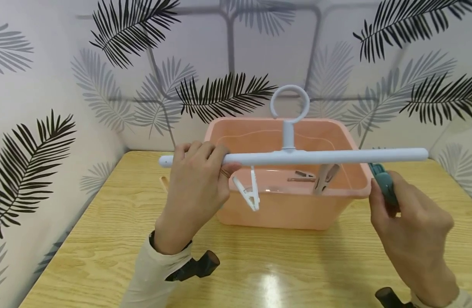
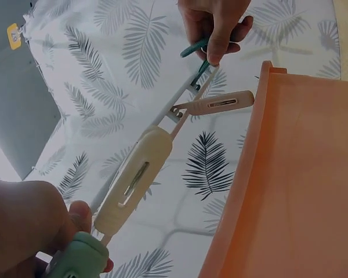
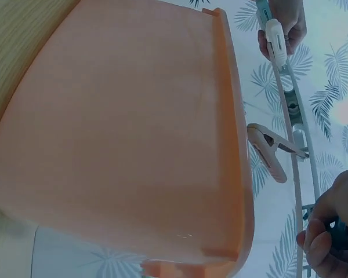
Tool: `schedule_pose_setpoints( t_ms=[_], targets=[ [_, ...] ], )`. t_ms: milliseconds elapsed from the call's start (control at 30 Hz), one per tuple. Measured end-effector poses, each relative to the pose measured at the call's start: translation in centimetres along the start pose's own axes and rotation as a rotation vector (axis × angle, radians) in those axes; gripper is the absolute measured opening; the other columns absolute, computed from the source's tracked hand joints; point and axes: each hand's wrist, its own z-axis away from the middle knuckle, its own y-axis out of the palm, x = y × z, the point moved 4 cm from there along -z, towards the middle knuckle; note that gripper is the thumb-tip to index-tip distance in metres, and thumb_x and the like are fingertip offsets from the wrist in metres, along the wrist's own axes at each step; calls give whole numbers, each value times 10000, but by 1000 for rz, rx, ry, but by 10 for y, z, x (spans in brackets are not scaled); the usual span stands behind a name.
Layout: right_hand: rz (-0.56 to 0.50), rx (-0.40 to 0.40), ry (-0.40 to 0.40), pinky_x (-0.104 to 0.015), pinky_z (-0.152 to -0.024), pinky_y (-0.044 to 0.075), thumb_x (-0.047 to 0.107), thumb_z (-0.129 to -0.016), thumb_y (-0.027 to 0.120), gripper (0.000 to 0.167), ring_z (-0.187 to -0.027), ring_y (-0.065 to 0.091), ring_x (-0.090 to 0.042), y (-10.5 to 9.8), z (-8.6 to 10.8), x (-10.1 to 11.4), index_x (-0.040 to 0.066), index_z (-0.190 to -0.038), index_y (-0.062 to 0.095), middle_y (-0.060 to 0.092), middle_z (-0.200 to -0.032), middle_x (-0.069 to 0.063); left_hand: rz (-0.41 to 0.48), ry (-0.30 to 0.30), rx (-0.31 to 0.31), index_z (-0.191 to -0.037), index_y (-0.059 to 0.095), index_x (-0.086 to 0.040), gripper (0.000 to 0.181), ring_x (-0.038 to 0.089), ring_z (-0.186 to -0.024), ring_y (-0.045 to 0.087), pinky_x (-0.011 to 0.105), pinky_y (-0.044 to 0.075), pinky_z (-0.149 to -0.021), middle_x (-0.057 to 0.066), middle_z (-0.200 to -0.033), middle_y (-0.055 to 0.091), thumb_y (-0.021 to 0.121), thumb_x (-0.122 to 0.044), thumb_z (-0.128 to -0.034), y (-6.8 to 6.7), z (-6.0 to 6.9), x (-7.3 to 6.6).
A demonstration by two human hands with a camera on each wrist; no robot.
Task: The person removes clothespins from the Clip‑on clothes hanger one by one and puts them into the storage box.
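My left hand (image 1: 199, 184) grips a pale blue clip hanger (image 1: 336, 156) near its left end, holding it level with its ring hook up. Near the hanger's right end, my right hand (image 1: 417, 222) pinches a teal clothespin (image 1: 386, 186) close under the bar. Whether that clothespin is fastened cannot be told. A white clothespin (image 1: 252, 194) and a pinkish-grey clothespin (image 1: 325, 177) hang below the bar. In the left wrist view, a green clothespin (image 2: 81, 258) is beside my left hand.
A pink plastic basin (image 1: 274, 214) stands on the wooden table (image 1: 116, 231) behind and below the hanger. A brownish clothespin (image 1: 302, 179) lies inside it. Leaf-patterned cloth (image 1: 259, 51) covers the wall behind. Both wrists carry black camera mounts (image 1: 199, 265).
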Motion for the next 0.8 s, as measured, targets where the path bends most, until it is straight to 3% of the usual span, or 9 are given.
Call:
schedule_pose_setpoints(
  t_ms=[133, 267, 333, 400, 500, 567, 733, 800],
  targets=[
    [-27, 39, 18, -105, -492, 299, 364, -945, 495, 481, -451, 425, -35, -5, 0, -2, -30, -679, 567, 498, -514, -37, 0, 6, -5, -843, 605, -42, 258, 296, -738, 554, 474, 409, -814, 68, -732, 571, 650, -284, -918, 1, 1, -2],
    [-305, 183, 191, -67, -444, 335, 151, -943, 591, 285, -440, 449, 70, -6, -2, -13, -54, -753, 647, 553, -568, 73, 11, -5, -22, -859, 623, -36, 232, 308, -784, 575, 485, 410, -834, 86, -767, 607, 677, -258, -899, -3, 2, 1],
    [-382, 209, 236, -56, -440, 365, 48, -899, 644, 167, -444, 469, 86, -6, -1, -17, -81, -795, 661, 555, -593, 112, 14, -8, -30, -858, 629, -39, 218, 308, -799, 582, 490, 406, -840, 91, -785, 621, 688, -246, -891, -5, 2, 2],
    [-342, 195, 190, -76, -440, 358, 85, -934, 604, 220, -421, 467, 5, -5, 0, -15, -93, -816, 658, 545, -572, 59, 16, 0, -35, -851, 631, -44, 220, 306, -794, 580, 490, 400, -845, 85, -780, 618, 683, -254, -893, -5, 3, 1],
    [-118, 83, 29, -62, -495, 337, 302, -965, 537, 449, -436, 467, -69, -7, 1, -9, -93, -773, 635, 534, -532, -34, -1, 21, -37, -834, 618, -52, 232, 294, -762, 572, 484, 404, -843, 78, -769, 613, 652, -266, -916, -2, 2, -3],
    [-17, 25, -25, -108, -496, 309, 394, -976, 473, 549, -422, 451, -175, -7, 1, -5, -102, -808, 635, 534, -532, -121, -6, 32, -36, -835, 615, -49, 243, 294, -754, 569, 484, 404, -847, 79, -765, 610, 632, -271, -929, -1, 2, -3],
    [45, -157, -38, -216, -541, 309, 143, -926, 573, 269, -434, 464, -343, -6, 2, 1, -103, -955, 679, 546, -604, -223, 31, 17, 6, -845, 643, -60, 191, 267, -686, 564, 477, 405, -768, 48, -733, 604, 662, -238, -911, -1, 2, 0],
    [-44, -106, -26, -181, -554, 331, 74, -917, 583, 217, -449, 492, -236, -7, -1, -2, -120, -954, 672, 541, -611, -199, 37, 11, 12, -843, 654, -69, 160, 258, -665, 560, 473, 403, -738, 37, -723, 605, 685, -219, -892, -4, 1, 2]
  ],
)
